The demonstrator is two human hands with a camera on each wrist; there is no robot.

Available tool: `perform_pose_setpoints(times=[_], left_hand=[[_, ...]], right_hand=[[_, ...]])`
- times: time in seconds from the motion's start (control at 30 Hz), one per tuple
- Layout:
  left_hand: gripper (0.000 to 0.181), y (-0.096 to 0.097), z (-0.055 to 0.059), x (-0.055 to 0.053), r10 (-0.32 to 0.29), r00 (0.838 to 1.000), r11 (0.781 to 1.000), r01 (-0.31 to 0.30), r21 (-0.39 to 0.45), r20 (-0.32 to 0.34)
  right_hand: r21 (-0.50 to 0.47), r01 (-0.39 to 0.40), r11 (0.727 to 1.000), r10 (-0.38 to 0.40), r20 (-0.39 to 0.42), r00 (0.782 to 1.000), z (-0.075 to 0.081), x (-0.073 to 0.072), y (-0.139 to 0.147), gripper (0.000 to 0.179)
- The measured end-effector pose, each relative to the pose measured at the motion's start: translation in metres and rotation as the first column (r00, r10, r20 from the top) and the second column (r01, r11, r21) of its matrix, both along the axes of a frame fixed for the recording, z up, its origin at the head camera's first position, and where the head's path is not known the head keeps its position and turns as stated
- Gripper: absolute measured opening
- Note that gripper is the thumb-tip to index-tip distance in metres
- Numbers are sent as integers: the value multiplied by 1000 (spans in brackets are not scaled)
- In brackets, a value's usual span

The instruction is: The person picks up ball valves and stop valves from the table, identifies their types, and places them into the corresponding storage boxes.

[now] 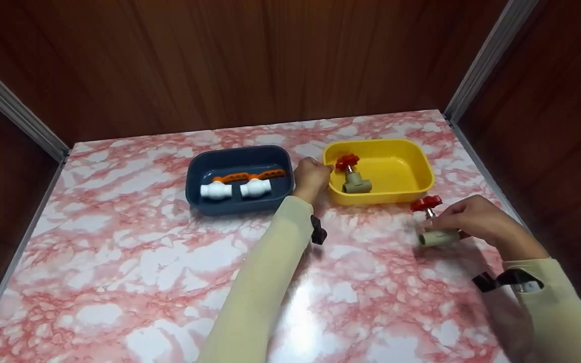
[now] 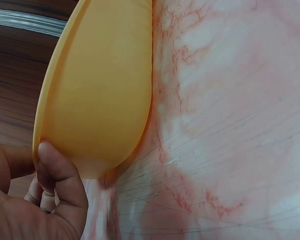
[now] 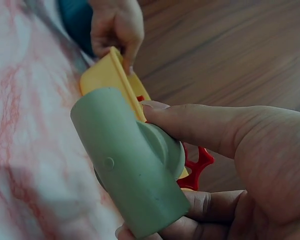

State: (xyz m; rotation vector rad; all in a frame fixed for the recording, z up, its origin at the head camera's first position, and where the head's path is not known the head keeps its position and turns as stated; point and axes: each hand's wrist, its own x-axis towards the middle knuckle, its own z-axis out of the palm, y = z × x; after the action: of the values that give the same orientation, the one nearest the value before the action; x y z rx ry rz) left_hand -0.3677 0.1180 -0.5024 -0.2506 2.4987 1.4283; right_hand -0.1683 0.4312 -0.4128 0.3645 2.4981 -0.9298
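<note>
My left hand (image 1: pixel 313 179) pinches the left rim of the yellow tub (image 1: pixel 379 198); the left wrist view shows thumb and fingers on the rim of that tub (image 2: pixel 97 95). Inside the tub, toward its left end, stands a green stop valve (image 1: pixel 356 184) with a red handwheel. To the right of the tub, my right hand (image 1: pixel 477 222) grips a second green stop valve (image 1: pixel 438 238) by its body, red wheel upward, just above the table. Close up in the right wrist view, the green pipe body of this valve (image 3: pixel 127 160) lies between thumb and fingers, its red wheel partly hidden.
A dark blue tub (image 1: pixel 240 205) stands left of my left hand. In it lie two white ball valves (image 1: pixel 216 190) with orange handles. The table (image 1: pixel 134 272) has a red and white marbled top, with brown wood-grain panels (image 1: pixel 250 65) at the back and sides.
</note>
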Motion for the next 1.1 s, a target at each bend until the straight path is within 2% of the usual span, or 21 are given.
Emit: perform_pose_setpoints(times=[0.3, 0.5, 0.73, 1.1], left_hand=[[27, 1, 1, 1, -14, 1000, 1000, 14, 7, 28], [25, 2, 2, 1, -7, 1000, 1000, 7, 7, 13], [25, 1, -1, -3, -8, 999, 1000, 7, 20, 37], [24, 0, 6, 3, -18, 998, 999, 16, 29, 54]], right_hand=[[2, -27, 1000, 27, -4, 1000, 14, 1, 2, 61], [23, -32, 999, 32, 12, 999, 25, -1, 5, 62], [47, -50, 998, 50, 0, 999, 39, -3, 5, 61], [92, -70, 993, 71, -15, 997, 54, -5, 7, 63]])
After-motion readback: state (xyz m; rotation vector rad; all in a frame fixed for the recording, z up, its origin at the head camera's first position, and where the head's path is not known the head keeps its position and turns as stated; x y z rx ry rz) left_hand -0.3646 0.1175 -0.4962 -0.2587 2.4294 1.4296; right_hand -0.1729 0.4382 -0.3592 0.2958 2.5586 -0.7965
